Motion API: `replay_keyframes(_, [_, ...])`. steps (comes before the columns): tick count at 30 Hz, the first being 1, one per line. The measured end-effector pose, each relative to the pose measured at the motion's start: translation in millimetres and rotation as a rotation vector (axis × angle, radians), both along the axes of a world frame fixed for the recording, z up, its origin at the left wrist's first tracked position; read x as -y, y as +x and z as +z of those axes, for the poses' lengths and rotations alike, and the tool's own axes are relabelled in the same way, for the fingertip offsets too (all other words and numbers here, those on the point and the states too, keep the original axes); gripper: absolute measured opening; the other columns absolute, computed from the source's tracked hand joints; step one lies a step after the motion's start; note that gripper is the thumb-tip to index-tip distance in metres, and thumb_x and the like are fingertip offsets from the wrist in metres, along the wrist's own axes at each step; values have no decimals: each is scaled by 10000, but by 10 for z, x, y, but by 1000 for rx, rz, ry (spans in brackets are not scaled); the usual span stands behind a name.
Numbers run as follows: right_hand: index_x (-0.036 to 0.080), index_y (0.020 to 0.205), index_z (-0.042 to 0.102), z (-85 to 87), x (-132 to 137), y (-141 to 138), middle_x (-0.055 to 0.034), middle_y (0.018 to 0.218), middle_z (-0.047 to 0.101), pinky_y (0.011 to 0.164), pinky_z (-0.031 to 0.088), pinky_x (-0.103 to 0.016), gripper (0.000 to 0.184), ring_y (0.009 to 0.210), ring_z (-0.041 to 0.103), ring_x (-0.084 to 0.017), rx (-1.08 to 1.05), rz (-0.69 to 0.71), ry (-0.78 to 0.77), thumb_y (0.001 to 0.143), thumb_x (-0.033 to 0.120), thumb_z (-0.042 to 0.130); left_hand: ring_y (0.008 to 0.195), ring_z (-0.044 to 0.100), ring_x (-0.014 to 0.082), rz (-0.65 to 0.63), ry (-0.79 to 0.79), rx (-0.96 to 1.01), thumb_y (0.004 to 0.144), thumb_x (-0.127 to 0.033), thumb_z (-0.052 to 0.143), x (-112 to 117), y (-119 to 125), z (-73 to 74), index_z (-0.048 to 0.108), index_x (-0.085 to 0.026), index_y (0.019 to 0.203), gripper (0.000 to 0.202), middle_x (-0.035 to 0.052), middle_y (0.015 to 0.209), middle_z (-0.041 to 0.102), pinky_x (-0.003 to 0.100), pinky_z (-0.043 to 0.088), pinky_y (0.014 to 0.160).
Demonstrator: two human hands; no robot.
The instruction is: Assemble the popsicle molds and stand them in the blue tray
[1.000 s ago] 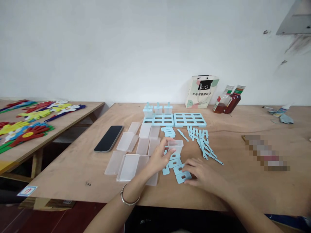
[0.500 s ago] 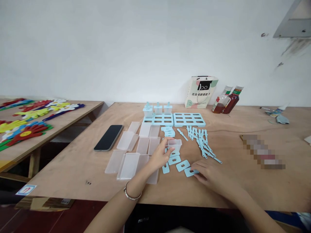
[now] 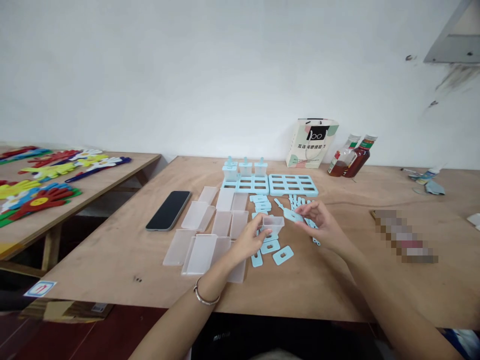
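My left hand (image 3: 252, 237) is closed round a clear popsicle mould cup (image 3: 273, 226), its open top facing up. Held between the fingers of my right hand (image 3: 318, 222) is a light blue popsicle mould lid (image 3: 292, 215) with a slot, just right of the cup and apart from it. Below the cup lie several loose blue lids (image 3: 283, 255). Partly hidden behind my right hand is a pile of blue popsicle sticks (image 3: 296, 201). Several clear mould cups (image 3: 198, 255) lie on the table left of my left hand.
Two blue mould trays (image 3: 293, 193) stand farther back; the left one holds assembled moulds (image 3: 245, 168). A phone (image 3: 168, 210) lies at the left. A paper bag (image 3: 312, 144) and two bottles (image 3: 357, 157) are by the wall. A blurred-out object (image 3: 405, 237) lies to the right.
My right hand has picked up a blue lid from the table's near side and raised it up beside the cup. My left hand still holds the cup in nearly the same place.
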State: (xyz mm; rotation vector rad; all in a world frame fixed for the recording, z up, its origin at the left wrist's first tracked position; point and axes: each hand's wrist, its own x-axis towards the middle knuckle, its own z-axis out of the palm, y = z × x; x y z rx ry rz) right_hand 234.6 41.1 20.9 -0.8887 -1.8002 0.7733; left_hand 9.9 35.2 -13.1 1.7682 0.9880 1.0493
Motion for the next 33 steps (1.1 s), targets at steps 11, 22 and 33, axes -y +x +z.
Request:
replay_keyframes(11, [260,989,559,66,-88,-295,-31,1041,658,907,486,-396,184,1022,618,-202,297,106,32,838,349,611,925,578,204,-2,49,-2,871,-212,510,-49,0,-40,550,-200,1017,152,42,929,611,383,486,879])
replay_keyframes(22, [257,986,643,76,-142,-332,-31,1046,686,904,498,-400,188,1016,633,-205,300,92,-20,819,340,622,1231,488,225,-2,86,-12,892,-184,475,-33,-7,-28,372,-282,1390,519,66,1437,435,397,454,992])
replay_keyframes(33, [202,923,605,-18,-638,-237,-54,931,703,828,496,-333,216,892,654,-176,141,-167,-169,813,387,593,1234,492,246,29,33,-73,865,-151,488,-32,-25,67,452,-252,1343,490,64,1397,498,388,478,946])
